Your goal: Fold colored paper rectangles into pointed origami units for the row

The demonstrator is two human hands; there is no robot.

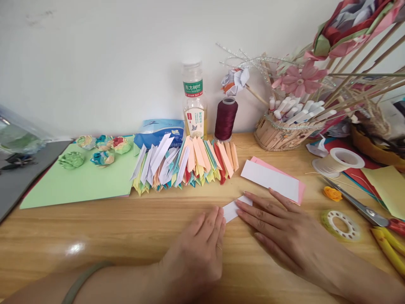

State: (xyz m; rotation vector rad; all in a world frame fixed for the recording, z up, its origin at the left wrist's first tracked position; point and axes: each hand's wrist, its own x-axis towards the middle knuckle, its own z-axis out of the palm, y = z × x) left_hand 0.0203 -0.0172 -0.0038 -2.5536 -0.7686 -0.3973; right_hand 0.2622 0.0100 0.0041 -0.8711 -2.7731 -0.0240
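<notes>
A small white paper strip (232, 211) lies slanted on the wooden table between my hands. My left hand (202, 240) has its fingers pressed together at the strip's left end. Flat and spread, my right hand (275, 228) rests its fingertips on the right part of the strip, which partly hides it. Behind my right hand, a longer white strip (268, 179) lies on pink paper (302, 192). A row of folded colored paper pieces (186, 162) stands further back, left of those strips.
Green paper (79, 181) with paper flowers (71, 160) is at left. Behind stand a bottle (193, 101), a thread spool (225, 120) and a marker basket (284, 131). Tape (343, 226), scissors (373, 215), a white spool (338, 162) and an orange flower (332, 194) lie right.
</notes>
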